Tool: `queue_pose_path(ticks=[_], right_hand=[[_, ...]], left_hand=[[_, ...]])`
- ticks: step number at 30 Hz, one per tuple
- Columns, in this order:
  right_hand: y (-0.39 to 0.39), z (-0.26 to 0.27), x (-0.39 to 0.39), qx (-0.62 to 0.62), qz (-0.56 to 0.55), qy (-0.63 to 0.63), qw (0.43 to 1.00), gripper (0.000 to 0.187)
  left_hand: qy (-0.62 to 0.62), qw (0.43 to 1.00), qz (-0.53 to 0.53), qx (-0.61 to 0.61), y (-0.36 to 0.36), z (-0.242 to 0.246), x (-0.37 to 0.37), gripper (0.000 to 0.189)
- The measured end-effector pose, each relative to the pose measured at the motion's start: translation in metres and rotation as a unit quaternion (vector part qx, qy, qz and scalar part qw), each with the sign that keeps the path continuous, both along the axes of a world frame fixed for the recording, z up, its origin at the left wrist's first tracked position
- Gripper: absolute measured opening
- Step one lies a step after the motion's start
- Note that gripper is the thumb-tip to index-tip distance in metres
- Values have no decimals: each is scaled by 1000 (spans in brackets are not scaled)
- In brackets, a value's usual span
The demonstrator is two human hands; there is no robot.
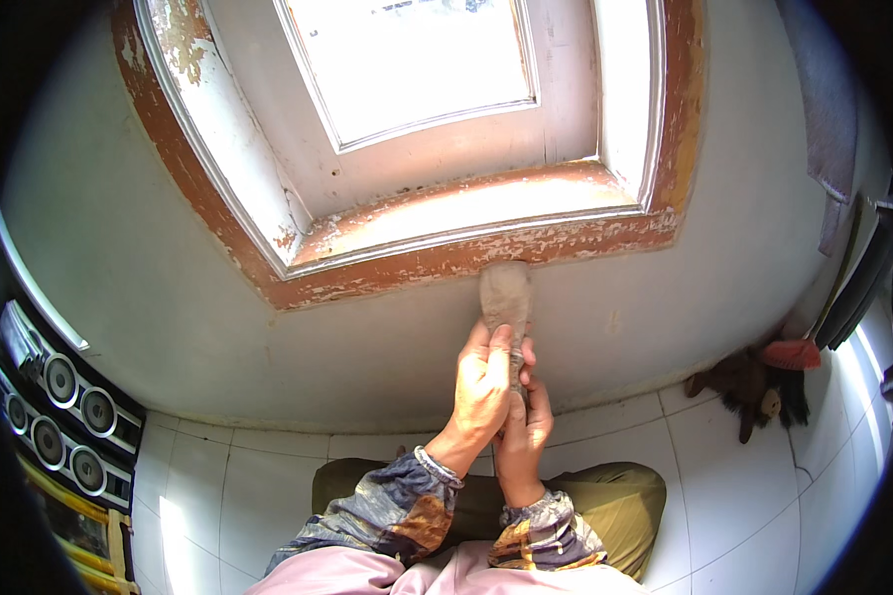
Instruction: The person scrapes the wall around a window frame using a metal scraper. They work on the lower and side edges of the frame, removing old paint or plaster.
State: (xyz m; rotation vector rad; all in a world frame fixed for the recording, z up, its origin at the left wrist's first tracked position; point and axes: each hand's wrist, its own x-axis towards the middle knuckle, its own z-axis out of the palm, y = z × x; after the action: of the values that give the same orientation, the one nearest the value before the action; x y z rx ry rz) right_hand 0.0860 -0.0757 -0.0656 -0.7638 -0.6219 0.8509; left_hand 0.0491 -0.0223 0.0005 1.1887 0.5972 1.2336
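Both my hands are on a scraper [506, 294], its wide blade covered in pale grey dust or dried paint. My left hand [482, 383] wraps the neck below the blade, thumb lying along it. Lower down, my right hand [525, 439] grips the handle, which the fingers mostly hide. The blade's tip meets the lower edge of a window frame [387, 271]. Patches of flaked white show over the brown of this frame. Behind it lies the inner sill [454, 204], bright with sunlight.
A plain pale wall [387, 357] surrounds the frame. Speakers [61, 381] stand at the left. A red-headed broom [791, 355] and a dark brush-like thing [744, 394] are in the right corner. White tiles [737, 491] cover the floor around my folded legs [618, 506].
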Motion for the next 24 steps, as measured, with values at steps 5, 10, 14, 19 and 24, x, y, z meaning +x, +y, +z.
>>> queue_pose_path(ticks=[5,10,14,19,24], right_hand=[[-6,14,13,-36,79,-109,990,34],[-15,24,21,50,140,-65,987,35],[-35,37,40,103,30,-74,992,60],[-69,60,58,80,-163,-208,961,82],[-67,70,59,42,-264,-340,902,63]], left_hand=[[-126,991,32,-32,-2,-4,-16,31],[-185,981,17,-56,-9,14,-20,25],[-244,946,-158,-143,-14,37,6,21],[-291,872,-298,-255,-29,54,57,17],[-304,868,-270,-284,-30,51,71,16]])
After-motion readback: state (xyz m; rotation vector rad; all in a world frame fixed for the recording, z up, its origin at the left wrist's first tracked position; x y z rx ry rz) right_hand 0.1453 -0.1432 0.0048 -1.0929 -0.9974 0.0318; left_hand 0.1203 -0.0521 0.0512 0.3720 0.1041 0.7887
